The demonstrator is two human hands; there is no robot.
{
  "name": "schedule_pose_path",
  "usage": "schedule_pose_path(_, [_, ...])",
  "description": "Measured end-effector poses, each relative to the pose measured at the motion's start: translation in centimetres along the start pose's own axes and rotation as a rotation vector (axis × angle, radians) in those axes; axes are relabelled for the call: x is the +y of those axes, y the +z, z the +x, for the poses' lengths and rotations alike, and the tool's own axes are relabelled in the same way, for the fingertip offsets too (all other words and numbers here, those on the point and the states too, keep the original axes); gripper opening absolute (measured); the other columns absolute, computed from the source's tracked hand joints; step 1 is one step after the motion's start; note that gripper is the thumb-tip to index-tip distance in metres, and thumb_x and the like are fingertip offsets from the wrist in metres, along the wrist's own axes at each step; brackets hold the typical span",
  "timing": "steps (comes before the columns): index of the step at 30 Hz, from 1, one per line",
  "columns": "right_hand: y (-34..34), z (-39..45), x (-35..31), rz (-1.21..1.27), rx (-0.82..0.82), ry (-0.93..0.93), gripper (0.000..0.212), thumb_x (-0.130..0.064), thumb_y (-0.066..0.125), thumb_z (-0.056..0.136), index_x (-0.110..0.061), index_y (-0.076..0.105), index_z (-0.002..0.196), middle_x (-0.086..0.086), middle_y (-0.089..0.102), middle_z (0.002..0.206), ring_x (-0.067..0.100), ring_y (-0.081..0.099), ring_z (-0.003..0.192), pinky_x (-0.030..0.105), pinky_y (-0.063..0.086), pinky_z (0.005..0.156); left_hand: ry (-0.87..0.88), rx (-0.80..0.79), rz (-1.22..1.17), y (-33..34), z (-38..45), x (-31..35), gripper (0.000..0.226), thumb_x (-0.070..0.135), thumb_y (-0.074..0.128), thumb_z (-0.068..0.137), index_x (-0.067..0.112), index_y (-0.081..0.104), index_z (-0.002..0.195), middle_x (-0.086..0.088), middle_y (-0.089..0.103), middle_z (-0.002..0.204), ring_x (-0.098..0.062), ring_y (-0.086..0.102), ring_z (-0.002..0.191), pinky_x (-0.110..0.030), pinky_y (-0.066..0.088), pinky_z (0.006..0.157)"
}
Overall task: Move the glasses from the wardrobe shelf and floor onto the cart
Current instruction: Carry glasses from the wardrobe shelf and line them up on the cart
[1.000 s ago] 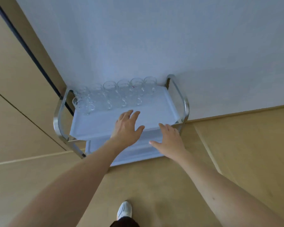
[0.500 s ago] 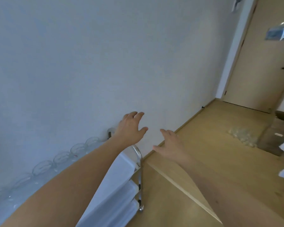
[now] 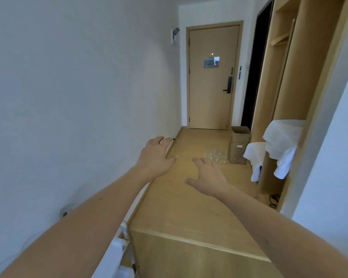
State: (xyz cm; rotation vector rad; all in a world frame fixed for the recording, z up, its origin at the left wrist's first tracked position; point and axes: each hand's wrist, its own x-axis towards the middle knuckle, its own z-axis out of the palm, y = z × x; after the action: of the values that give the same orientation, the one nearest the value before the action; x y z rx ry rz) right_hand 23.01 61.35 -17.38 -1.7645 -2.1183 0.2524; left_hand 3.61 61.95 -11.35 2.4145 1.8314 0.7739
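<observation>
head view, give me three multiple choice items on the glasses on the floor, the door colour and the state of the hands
1. Where is the cluster of glasses on the floor?
A. beside the cardboard box
B. against the door
C. under the cart

2. What colour is the door?
A. white
B. light wood tan
C. black

3. What are the hands doing?
A. both grip glasses
B. left hand and right hand are open and hold nothing
C. one hand grips the door handle

Answers
1. A: the glasses sit on the floor just left of the box, short of the door.
2. B: the door panel is tan, matching the floor.
3. B: the fingers of both are spread in the air, nothing between them.
</observation>
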Motion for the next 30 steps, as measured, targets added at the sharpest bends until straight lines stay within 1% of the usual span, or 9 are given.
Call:
schedule_pose_path(3, [-0.9,0.5,2.3,0.02,0.019,0.057,0.085,-0.054,0.065,0.088,-0.021,0.027,0.156,0.006,0.035,0.156,0.034,0.033,0.141,0.047,0.036,0.112,0.03,-0.035,-0.034,2.0,2.2,1.6,0.067,0.044,0.06,0.095,0.02,0.037,0.153,-0.008,0.033,0.158,-0.028,0.027,0.145,-0.043,0.033,0.115])
schedule_pose_path(8, [-1.7,3.3,6.8,0.011,0.049,0.126,0.084,-0.055,0.065,0.088,-0.022,0.028,0.156,0.004,0.034,0.158,0.035,0.031,0.142,0.046,0.035,0.112,0.083,-0.08,-0.046,6.2,7.3,3.7,0.068,0.044,0.061,0.094,0.019,0.038,0.153,-0.009,0.036,0.155,-0.029,0.031,0.143,-0.045,0.035,0.114])
schedule_pose_path(14, [-2.4,10.0,13.7,0.022,0.058,0.169,0.082,-0.055,0.065,0.089,-0.022,0.03,0.155,0.005,0.036,0.157,0.034,0.032,0.143,0.046,0.035,0.113,0.102,-0.123,-0.064,12.1,15.4,5.7,0.067,0.043,0.061,0.094,0.018,0.039,0.152,-0.009,0.034,0.158,-0.028,0.029,0.145,-0.043,0.033,0.115])
schedule_pose_path(17, [-2.5,13.8,17.0,0.033,0.049,0.188,0.082,-0.056,0.065,0.088,-0.023,0.03,0.155,0.004,0.035,0.157,0.034,0.031,0.143,0.045,0.034,0.114,0.107,-0.133,-0.063,14.8,20.1,6.5,0.067,0.045,0.061,0.093,0.021,0.039,0.151,-0.008,0.034,0.157,-0.026,0.029,0.144,-0.045,0.035,0.114])
schedule_pose_path(22, [-2.2,19.9,21.7,0.044,0.019,0.197,0.083,-0.056,0.066,0.087,-0.023,0.032,0.155,0.005,0.038,0.156,0.031,0.033,0.143,0.045,0.036,0.114,0.088,-0.153,-0.071,19.1,26.5,6.9,0.067,0.048,0.06,0.093,0.023,0.039,0.151,-0.007,0.038,0.154,-0.026,0.032,0.142,-0.043,0.037,0.113])
schedule_pose_path(26, [-1.3,23.9,24.1,0.033,-0.016,0.208,0.083,-0.057,0.065,0.088,-0.021,0.032,0.155,0.005,0.037,0.157,0.032,0.034,0.142,0.044,0.035,0.114,0.075,-0.192,-0.063,22.1,30.4,6.6,0.067,0.049,0.059,0.093,0.024,0.038,0.152,-0.006,0.038,0.156,-0.027,0.034,0.142,-0.044,0.037,0.113])
schedule_pose_path(30, [0.3,28.3,26.1,0.011,-0.065,0.235,0.082,-0.057,0.063,0.088,-0.02,0.032,0.155,0.006,0.039,0.154,0.034,0.037,0.138,0.043,0.035,0.109,0.065,-0.25,-0.062,25.2,34.5,5.4,0.066,0.048,0.06,0.094,0.022,0.039,0.151,-0.009,0.039,0.155,-0.029,0.036,0.14,-0.046,0.038,0.111])
